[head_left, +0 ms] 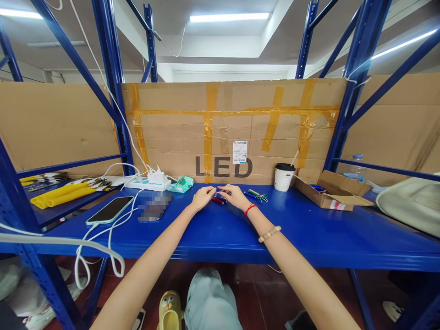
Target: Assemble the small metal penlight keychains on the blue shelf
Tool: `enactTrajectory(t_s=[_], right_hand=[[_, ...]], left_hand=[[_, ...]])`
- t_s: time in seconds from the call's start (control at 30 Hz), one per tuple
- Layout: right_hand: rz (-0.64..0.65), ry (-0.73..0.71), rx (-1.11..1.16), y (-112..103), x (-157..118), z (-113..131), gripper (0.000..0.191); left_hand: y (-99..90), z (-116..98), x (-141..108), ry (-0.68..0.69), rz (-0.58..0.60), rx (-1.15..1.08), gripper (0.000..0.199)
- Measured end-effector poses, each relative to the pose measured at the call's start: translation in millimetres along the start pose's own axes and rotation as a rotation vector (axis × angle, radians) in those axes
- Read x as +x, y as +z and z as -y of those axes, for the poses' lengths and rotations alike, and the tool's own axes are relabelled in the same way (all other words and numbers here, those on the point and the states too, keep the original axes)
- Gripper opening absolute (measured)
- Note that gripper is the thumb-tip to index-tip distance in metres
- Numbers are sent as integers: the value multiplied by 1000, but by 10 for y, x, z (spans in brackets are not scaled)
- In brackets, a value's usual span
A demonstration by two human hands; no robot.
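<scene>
In the head view, the left hand [202, 198] and right hand [235, 197] sit close together on the blue table [292, 229], fingers bent at small red and dark pieces [219, 200]. Whether either grip is closed on one, I cannot tell. Blue and green pieces [255, 196] lie just beside the right hand.

Small, slender red and dark-blue pieces [218, 200] lie clustered on the blue metal bench [295, 229], partly hidden. Just to their right, glossy blue and green slim pieces [256, 196] lie overlapping at angles, their shapes too small to tell.
</scene>
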State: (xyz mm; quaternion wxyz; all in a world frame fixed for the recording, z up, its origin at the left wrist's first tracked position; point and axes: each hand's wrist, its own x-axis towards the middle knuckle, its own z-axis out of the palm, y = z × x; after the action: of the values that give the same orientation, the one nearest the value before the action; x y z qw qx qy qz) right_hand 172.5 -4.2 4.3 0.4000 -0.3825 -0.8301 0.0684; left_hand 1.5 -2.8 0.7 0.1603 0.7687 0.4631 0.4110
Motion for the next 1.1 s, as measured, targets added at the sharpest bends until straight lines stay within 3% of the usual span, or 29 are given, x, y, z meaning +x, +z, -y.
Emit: enactTrajectory(t_s=[0.1,0.23,0.47,0.67,0.83,0.97,1.1], right_hand=[[118,-93,-203,-18,-8,25,26],[249,-57,-360,-25,-21,118,24],[315,-25,-535,-37,-44,260,23],[229,-10,-484,-44,-27,222,25],[32,-24,-243,-16,8,90,28],[-144,43,-100,-13,22,-51,32],[-147,106,-78,-29,8,-125,35]], left_hand=[[-20,-48,-44,11,28,154,31],[-45,-109,-91,-23,66,277,33],[-75,-126,-98,-15,126,340,33],[-46,-77,-71,36,107,263,32],[19,0,-13,130,25,24,34],[40,-2,-7,110,50,-84,29],[57,17,6,89,54,-122,23]])
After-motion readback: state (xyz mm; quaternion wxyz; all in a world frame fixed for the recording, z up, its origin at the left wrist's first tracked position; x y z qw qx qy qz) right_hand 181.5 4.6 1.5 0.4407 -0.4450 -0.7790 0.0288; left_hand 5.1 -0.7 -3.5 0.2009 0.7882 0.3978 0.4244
